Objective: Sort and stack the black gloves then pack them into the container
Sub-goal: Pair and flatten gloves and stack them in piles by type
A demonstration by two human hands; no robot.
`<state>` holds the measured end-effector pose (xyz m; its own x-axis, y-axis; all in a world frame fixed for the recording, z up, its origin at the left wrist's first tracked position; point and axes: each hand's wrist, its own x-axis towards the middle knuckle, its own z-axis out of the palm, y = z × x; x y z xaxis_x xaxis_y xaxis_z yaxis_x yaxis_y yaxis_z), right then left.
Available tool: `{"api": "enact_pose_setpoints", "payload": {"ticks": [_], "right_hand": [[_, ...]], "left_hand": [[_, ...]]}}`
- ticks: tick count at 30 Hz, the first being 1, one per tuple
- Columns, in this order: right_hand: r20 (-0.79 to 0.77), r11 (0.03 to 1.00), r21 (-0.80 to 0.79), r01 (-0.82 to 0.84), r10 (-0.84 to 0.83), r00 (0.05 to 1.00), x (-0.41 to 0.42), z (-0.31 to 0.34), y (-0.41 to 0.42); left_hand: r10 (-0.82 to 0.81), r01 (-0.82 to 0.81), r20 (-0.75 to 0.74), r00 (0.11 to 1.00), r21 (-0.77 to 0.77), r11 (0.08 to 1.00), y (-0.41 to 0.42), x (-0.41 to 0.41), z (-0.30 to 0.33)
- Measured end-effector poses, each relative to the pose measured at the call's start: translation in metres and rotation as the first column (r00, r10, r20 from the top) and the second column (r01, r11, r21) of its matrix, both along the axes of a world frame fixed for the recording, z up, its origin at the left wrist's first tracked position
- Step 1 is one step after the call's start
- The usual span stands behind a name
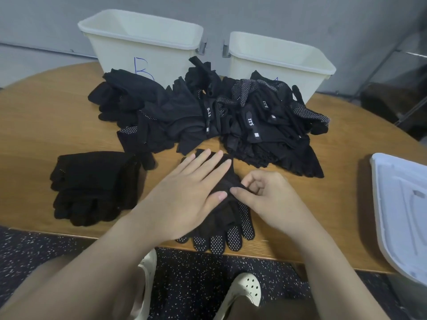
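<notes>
Cream perforated clogs stand on dark speckled flooring below the edge of a rounded wooden table; a grey wall rises behind it. On the near edge lies a dotted-palm glove — the left hand presses flat and open on it, while the right hand pinches a fold of its fabric between thumb and forefinger. To the left sits a tidy stack of gloves; an unsorted heap sprawls beyond. Two cream bins — one marked B, the other beside it — stand at the back; their contents cannot be seen. A white lid rests at the right.
</notes>
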<state>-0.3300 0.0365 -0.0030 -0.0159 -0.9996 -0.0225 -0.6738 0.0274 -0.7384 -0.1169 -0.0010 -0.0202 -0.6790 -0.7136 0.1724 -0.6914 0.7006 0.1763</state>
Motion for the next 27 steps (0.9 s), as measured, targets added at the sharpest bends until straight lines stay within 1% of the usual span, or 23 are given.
{"api": "enact_pose_setpoints", "payload": {"ticks": [4, 8, 19, 23, 27], "right_hand": [[-0.002, 0.999, 0.027, 0.042, -0.042, 0.999, -0.009, 0.000, 0.001], [-0.016, 0.998, 0.039, 0.048, -0.047, 0.999, -0.016, 0.002, 0.004], [0.044, 0.990, -0.108, 0.095, -0.091, 0.995, -0.008, 0.005, 0.005], [0.003, 0.994, -0.068, 0.083, -0.083, 0.997, -0.008, 0.000, 0.001], [-0.035, 0.999, -0.027, 0.026, -0.027, 0.999, -0.011, 0.004, -0.001]], "left_hand": [[-0.017, 0.015, 0.038, 0.999, 0.053, 0.999, -0.006, 0.002, -0.005], [-0.020, 0.014, 0.064, 0.998, 0.092, 0.996, -0.008, 0.001, -0.006], [-0.001, -0.009, 0.075, 0.997, 0.132, 0.991, -0.007, -0.001, -0.003], [-0.017, 0.003, 0.096, 0.995, 0.141, 0.990, -0.007, -0.001, 0.000], [-0.030, 0.019, 0.063, 0.998, 0.173, 0.985, -0.006, 0.002, 0.004]]}}
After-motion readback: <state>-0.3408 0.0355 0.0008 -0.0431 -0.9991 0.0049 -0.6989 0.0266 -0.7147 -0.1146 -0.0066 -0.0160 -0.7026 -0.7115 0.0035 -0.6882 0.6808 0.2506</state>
